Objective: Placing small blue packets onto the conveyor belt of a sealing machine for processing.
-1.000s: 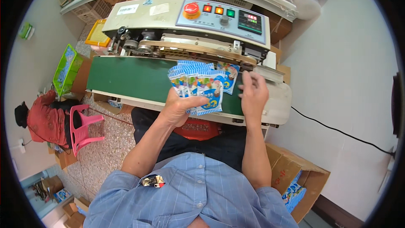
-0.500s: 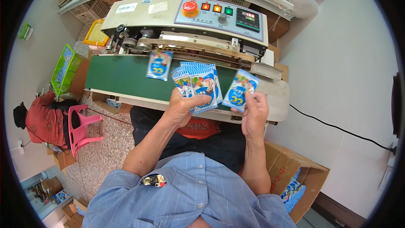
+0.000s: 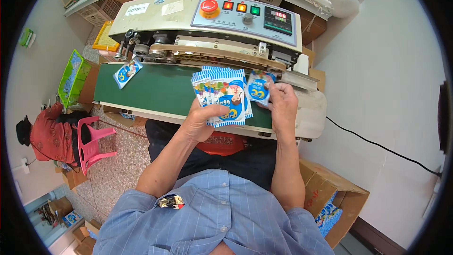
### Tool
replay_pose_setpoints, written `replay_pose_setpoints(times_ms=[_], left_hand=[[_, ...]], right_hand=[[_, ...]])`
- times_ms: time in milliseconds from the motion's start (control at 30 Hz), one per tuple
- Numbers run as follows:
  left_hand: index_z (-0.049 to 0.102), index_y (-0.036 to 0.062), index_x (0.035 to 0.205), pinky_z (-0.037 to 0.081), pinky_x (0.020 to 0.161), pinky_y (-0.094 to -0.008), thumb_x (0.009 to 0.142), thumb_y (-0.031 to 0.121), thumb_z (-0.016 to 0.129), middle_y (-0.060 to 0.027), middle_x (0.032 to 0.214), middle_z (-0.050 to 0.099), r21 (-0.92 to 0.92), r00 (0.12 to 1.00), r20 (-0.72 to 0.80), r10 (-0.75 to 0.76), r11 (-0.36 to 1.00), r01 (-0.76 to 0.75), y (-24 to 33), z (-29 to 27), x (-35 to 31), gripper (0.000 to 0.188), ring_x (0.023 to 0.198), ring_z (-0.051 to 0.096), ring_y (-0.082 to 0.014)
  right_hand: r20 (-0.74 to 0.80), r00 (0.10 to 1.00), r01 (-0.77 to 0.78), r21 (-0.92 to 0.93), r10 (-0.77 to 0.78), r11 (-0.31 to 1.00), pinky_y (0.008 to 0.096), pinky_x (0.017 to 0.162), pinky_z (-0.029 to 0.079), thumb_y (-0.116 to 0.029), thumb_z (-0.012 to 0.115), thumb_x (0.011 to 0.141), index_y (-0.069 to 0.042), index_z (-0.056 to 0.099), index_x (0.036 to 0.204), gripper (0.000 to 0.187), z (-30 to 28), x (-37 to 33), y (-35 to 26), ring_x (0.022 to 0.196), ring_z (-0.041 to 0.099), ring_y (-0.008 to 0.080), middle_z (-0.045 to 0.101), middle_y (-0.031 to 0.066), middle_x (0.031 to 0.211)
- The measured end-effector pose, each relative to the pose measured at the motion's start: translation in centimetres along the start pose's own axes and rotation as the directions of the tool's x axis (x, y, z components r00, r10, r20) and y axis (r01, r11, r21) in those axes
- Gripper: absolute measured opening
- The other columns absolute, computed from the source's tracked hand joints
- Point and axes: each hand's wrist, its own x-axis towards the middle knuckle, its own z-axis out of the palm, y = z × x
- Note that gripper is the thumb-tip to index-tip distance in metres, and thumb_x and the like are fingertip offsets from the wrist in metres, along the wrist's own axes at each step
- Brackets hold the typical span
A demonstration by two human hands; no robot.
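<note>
My left hand grips a fanned stack of blue-and-white packets, its thumb across the front one. Just to the right, my right hand pinches the edge of a single packet, held upright against the sealing machine's jaw area; its upper edge is near the belt guide. Another packet lies tilted on the left part of the green conveyor belt, apart from both hands. Above the belt stands the cream band sealing machine with its metal rollers.
The machine's control panel has a red knob and lit buttons. At right a cardboard box holds more packets. To the left are a green basket, a pink chair and a seated person in red. A black cable runs along the wall.
The packet on the belt has travelled left and turned. My right hand has raised its single packet up and left toward the sealing band. My left hand stays nearly in place with the stack.
</note>
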Motion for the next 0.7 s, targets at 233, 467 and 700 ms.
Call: replay_pose_setpoints(times_ms=[233,467,700], left_hand=[[0.059,-0.0012,0.122,0.058,0.088,-0.0368,0.074,-0.004,0.077,-0.0138,0.114,0.069,0.105,0.998,0.041,0.053,0.993,-0.057,-0.9,-0.1,0.0,0.051,0.101,0.07,-0.0225],[0.06,-0.0003,0.119,0.058,0.087,-0.0365,0.074,-0.004,0.077,-0.013,0.112,0.07,0.077,0.998,0.037,0.058,0.995,-0.061,-1.5,0.3,-0.3,0.048,0.098,0.07,-0.0222],[0.06,0.0009,0.118,0.058,0.086,-0.0371,0.074,-0.004,0.077,-0.0124,0.111,0.07,0.079,0.996,-0.021,0.092,0.993,-0.09,-1.2,0.0,-0.3,0.047,0.098,0.07,-0.0216]], right_hand=[[0.327,0.945,-0.084,0.19,0.018,0.978,0.0223,0.066,0.053,-0.02,0.061,0.099,-0.001,0.061,0.107,0.02,0.4,-4.1,0.0,0.083,0.064,0.0092,0.066,0.0044,0.092],[0.354,0.931,0.02,0.194,-0.089,0.981,0.0205,0.063,0.053,-0.017,0.058,0.101,-0.003,0.061,0.102,0.014,-1.3,-5.0,1.9,0.078,0.064,0.0064,0.066,0.0017,0.088],[-0.023,0.996,0.093,0.226,-0.09,0.97,0.0315,0.059,0.063,-0.018,0.053,0.103,-0.002,0.057,0.103,0.016,-2.5,-4.6,1.2,0.08,0.069,0.0162,0.065,0.0085,0.098]])
